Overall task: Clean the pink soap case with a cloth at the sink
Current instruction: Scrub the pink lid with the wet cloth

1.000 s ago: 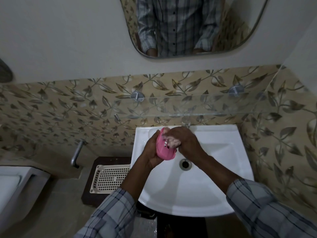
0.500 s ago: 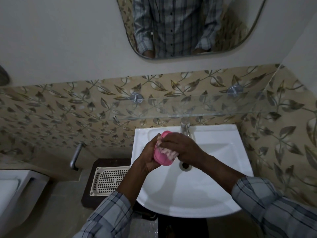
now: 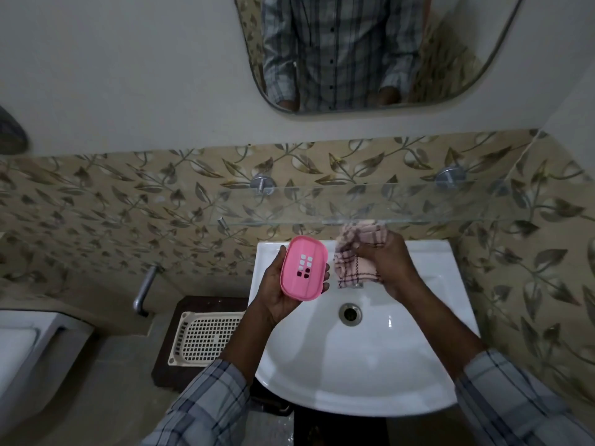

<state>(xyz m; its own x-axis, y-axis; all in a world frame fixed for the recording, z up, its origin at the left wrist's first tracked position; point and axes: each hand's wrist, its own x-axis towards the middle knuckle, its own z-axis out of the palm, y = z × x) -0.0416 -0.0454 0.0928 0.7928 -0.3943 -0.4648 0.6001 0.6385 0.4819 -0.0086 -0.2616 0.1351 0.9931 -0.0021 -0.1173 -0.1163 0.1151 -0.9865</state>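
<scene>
My left hand (image 3: 278, 292) holds the pink soap case (image 3: 304, 268) over the left rim of the white sink (image 3: 363, 365), its slotted face turned up towards me. To its right, my right hand (image 3: 391, 267) grips a bunched pink checked cloth (image 3: 355, 252) above the back of the basin, apart from the case. The cloth hides most of the tap.
A glass shelf (image 3: 370, 204) juts out from the leaf-patterned tiles just above the hands. The drain (image 3: 350, 313) lies below the hands. A cream perforated tray (image 3: 206, 338) rests on a dark stand left of the sink, with a toilet (image 3: 29, 358) at far left and a mirror (image 3: 370, 49) above.
The hands have parted: the cloth came off the case and moved right and up with my right hand, while my left hand turned the case flat, face up.
</scene>
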